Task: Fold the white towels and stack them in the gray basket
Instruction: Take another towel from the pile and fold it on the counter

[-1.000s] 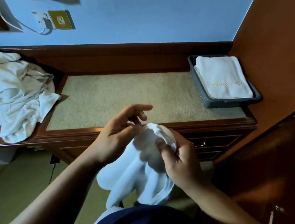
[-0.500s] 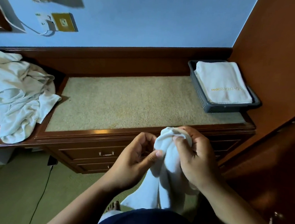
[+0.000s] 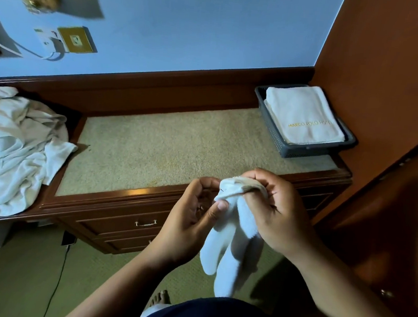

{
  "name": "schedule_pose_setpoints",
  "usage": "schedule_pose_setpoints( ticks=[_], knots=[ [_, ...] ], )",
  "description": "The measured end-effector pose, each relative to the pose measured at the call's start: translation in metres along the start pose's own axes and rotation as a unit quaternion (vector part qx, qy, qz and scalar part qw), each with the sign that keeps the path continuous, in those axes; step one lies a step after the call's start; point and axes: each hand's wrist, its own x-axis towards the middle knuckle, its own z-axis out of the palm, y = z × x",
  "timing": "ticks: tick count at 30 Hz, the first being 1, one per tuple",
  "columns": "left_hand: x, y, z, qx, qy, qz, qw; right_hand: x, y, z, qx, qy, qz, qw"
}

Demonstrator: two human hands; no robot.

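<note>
- The left grip (image 3: 188,219), a bare hand in the lower centre of the frame, pinches the upper corner of a small white towel (image 3: 231,237) between thumb and curled fingers; the thumb tip lies flat on the cloth.
- The right grip (image 3: 273,213), just to the right of it, is clenched round the top of the same towel, its fingers wrapped over the bunched edge; the two grips sit close together with only the cloth between them.
- The towel hangs from both grips in loose lobes, in front of the counter's (image 3: 166,150) front edge and above the floor, resting on nothing; its lower end comes near a dark blue garment (image 3: 215,316) at the bottom edge of the frame.
- The gray basket (image 3: 303,152) stands at the right end of the counter, in the upper right of the frame, beside a brown wooden panel (image 3: 384,72); folded white towels (image 3: 304,110) lie stacked in it, the top one flat, with gold lettering that begins MARCO POLO.
- A heap of unfolded white towels (image 3: 16,148) lies at the left edge of the frame, well apart from the basket; one corner reaches the counter's wooden border.
- The counter has a beige, carpet-like top framed in dark wood; a drawer with a metal handle (image 3: 145,224) shows under its front edge.
- On the blue wall in the upper left sits a brass socket plate (image 3: 76,39) with a white plug beside it; a black cable (image 3: 56,271) runs over the green floor at lower left; the toes of a bare foot (image 3: 160,297) show at the bottom centre.
</note>
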Motion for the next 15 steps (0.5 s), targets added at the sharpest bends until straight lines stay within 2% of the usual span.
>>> schedule_pose_setpoints(
  ticks=[4,9,13,15],
  knots=[
    [0.0,0.001,0.001,0.008,0.016,0.026,1.0,-0.002,0.001,-0.004,-0.009,0.026,-0.018,0.999],
    [-0.005,0.002,0.0,-0.018,0.005,0.02,1.0,-0.003,0.001,-0.003,-0.009,0.051,-0.037,0.998],
    [-0.008,-0.011,-0.012,0.135,-0.048,-0.027,0.989,0.0,0.005,-0.004,0.001,0.098,-0.039,0.994],
    [-0.01,-0.014,-0.017,0.178,-0.047,-0.04,0.982,0.001,0.008,-0.004,-0.002,0.105,-0.035,0.994]
  ],
)
